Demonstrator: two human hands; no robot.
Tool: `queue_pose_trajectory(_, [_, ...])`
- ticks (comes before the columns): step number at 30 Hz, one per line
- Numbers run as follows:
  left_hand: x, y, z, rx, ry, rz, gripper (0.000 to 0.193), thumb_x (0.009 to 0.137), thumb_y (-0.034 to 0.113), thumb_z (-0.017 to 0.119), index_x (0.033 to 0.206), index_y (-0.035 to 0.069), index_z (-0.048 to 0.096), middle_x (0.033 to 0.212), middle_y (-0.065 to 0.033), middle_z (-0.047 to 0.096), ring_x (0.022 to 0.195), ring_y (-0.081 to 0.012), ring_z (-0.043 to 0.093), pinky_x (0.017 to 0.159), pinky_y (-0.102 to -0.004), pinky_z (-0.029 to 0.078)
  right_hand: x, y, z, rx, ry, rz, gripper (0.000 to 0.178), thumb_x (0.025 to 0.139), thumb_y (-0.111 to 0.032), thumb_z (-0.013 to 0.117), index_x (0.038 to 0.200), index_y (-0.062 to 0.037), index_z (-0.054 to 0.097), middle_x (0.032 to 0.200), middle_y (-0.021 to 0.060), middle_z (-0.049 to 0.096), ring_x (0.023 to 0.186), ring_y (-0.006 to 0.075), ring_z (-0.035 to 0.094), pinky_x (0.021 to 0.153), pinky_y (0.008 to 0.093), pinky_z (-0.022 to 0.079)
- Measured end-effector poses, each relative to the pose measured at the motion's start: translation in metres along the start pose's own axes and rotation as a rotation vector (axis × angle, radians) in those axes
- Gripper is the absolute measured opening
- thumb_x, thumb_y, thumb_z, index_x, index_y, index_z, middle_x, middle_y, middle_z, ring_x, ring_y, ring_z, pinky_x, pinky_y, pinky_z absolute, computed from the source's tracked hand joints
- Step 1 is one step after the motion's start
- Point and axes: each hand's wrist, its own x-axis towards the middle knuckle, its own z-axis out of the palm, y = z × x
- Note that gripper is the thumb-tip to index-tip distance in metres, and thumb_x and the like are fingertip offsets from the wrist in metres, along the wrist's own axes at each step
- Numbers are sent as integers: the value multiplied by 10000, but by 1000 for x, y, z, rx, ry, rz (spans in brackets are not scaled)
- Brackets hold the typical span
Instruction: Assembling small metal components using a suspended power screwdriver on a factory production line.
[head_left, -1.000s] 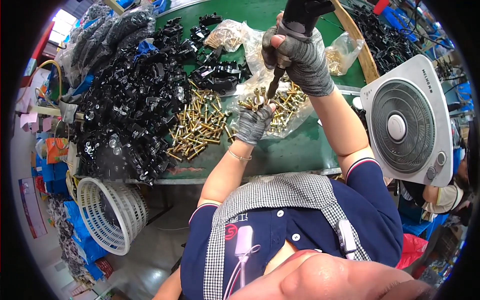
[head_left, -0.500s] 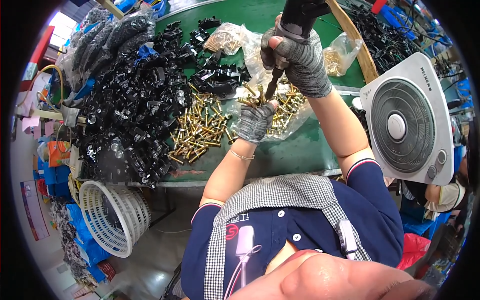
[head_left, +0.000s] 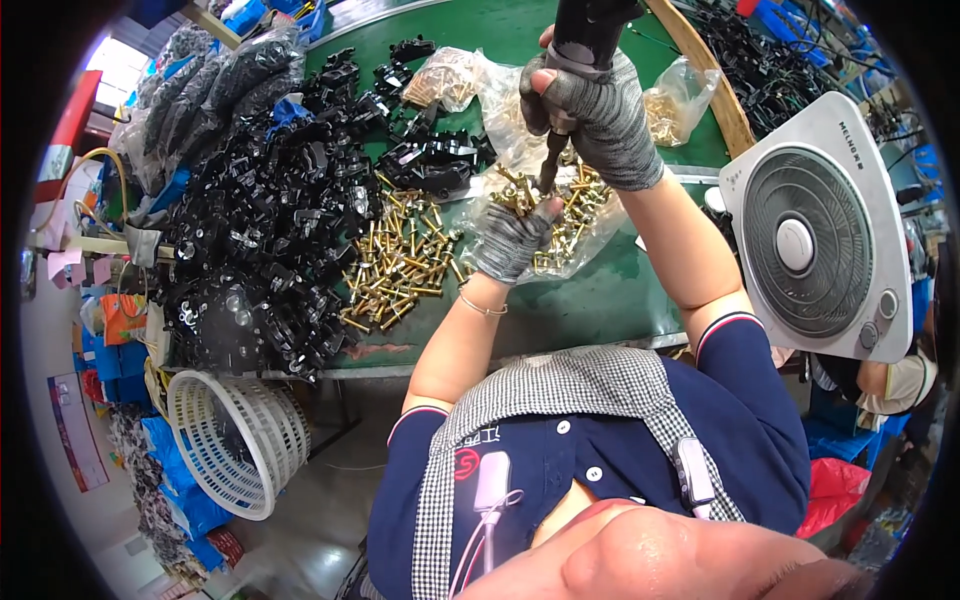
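My right hand (head_left: pixel 605 115), in a grey fingerless glove, is wrapped round a black power screwdriver (head_left: pixel 588 35) whose bit points down. Just below the bit, my left hand (head_left: pixel 515 238), gloved the same way, is closed on several brass-coloured bolts (head_left: pixel 515 190). The bit's tip is close to the left thumb and those bolts; whether it touches one I cannot tell. A loose pile of bolts (head_left: pixel 400 262) lies to the left of my left hand. More bolts (head_left: pixel 582 212) rest on a clear plastic bag (head_left: pixel 585 262) to its right.
A large heap of black parts (head_left: pixel 270 230) covers the left of the green table (head_left: pixel 480 335). Bags of bolts (head_left: pixel 665 118) lie farther back, beside a wooden strip (head_left: pixel 715 90). A grey fan (head_left: pixel 820 240) stands at right; a white basket (head_left: pixel 265 450) is below the table's left edge.
The bolts in my left hand have tilted a little, and the driver has shifted slightly. Both hands keep their grip. The whole view has moved slightly.
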Motion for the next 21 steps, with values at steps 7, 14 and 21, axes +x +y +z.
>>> queue_pose_trajectory(7, [-2, -14, -12, 708, -55, 304, 186, 884, 217, 563, 838, 40, 595, 673, -113, 598, 559, -270, 545, 527, -352, 433, 9, -27, 15, -24, 52, 34, 251, 734, -192, 720, 750, -40, 521, 571, 39, 534, 454, 120, 501, 434, 263, 426])
queue_pose_trajectory(14, [6, -32, -19, 796, -112, 284, 212, 707, 159, 674, 852, 16, 617, 733, -192, 611, 667, -357, 583, 618, -410, 470, 7, -29, 18, -233, 31, 71, 275, 732, -224, 731, 701, -50, 521, 568, 37, 544, 469, 120, 514, 443, 240, 405])
queue_pose_trajectory(21, [0, -28, -24, 928, -95, 438, 188, 704, 129, 650, 851, 20, 607, 711, -190, 586, 627, -365, 563, 574, -427, 458, 6, -5, 4, -55, -61, 38, 470, 707, -200, 755, 1034, -34, 461, 592, 31, 484, 503, 158, 509, 469, 302, 440])
